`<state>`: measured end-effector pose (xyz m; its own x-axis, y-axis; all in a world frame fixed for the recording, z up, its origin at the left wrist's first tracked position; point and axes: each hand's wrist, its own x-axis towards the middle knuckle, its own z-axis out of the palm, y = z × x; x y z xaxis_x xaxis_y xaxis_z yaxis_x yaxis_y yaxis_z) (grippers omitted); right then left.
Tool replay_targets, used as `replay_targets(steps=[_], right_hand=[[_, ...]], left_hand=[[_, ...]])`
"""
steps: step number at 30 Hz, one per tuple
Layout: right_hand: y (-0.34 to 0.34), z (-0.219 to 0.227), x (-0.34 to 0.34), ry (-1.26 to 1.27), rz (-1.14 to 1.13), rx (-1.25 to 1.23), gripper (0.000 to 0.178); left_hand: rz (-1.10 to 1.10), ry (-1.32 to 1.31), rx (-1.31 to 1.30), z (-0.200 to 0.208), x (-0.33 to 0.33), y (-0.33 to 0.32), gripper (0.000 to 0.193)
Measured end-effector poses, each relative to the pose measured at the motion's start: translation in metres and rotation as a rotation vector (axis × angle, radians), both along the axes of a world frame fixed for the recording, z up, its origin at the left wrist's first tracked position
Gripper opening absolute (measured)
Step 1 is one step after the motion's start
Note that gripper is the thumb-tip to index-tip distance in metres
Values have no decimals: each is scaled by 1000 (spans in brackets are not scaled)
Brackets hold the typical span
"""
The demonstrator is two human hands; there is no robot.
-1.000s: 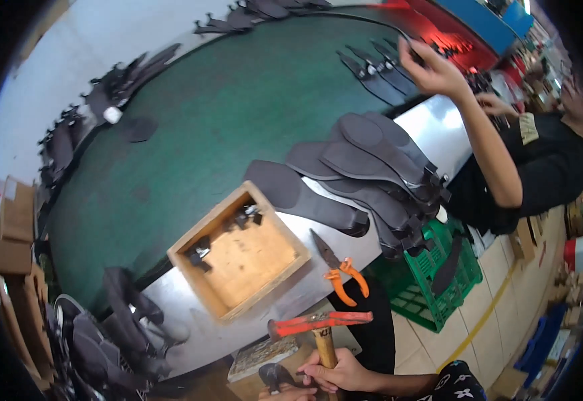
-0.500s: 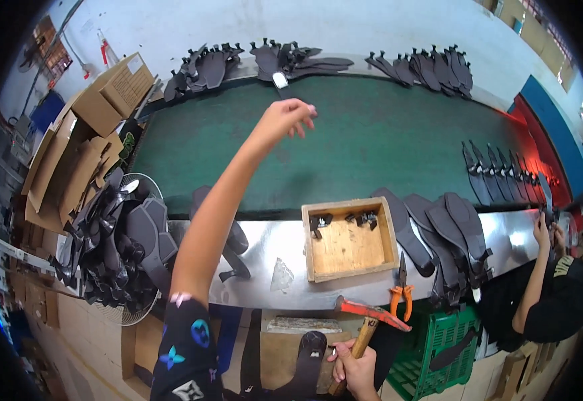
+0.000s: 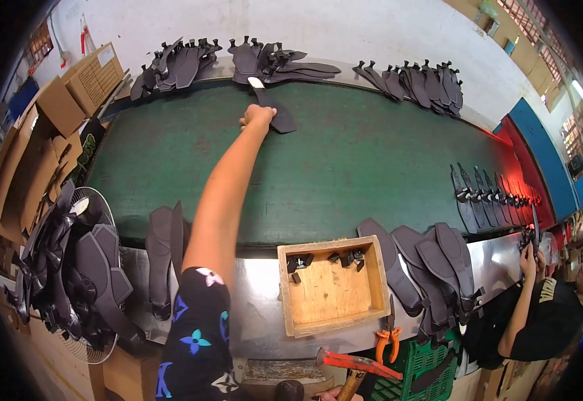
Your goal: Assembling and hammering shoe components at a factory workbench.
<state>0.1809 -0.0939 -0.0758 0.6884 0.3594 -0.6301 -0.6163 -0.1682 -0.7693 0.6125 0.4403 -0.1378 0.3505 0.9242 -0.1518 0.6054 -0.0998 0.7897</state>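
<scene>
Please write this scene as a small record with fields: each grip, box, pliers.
Left grip: at a dark sole-shaped piece over the green belt; hold unclear
Right grip: on the hammer, partly cut off by the picture's lower edge
Wooden box: on the metal counter, small black parts inside
Pliers: orange-handled, by the box's near right corner

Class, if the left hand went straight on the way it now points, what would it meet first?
Past the dark sole it touches, the left hand would probably meet the heap of dark pieces ahead; depth is unclear.
</scene>
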Motion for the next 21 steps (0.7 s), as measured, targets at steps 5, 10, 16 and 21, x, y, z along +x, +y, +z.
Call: replay_targets(steps=[5,10,16,21], right_hand=[[-4,-19,-8,201,-43,16,26],[5,11,4,74,-2,-42,28],[5,10,4,115,-48,-88,27],[8,22,9,145,-56,-73,26]], left_hand=[[-285,-493,515,22,-27,-52,40],[-440,-640,987,41,-56,-49,47],[-723,-751,1460,80,-65,-79,35],[-818,-912,1416,106,-79,-97,41]])
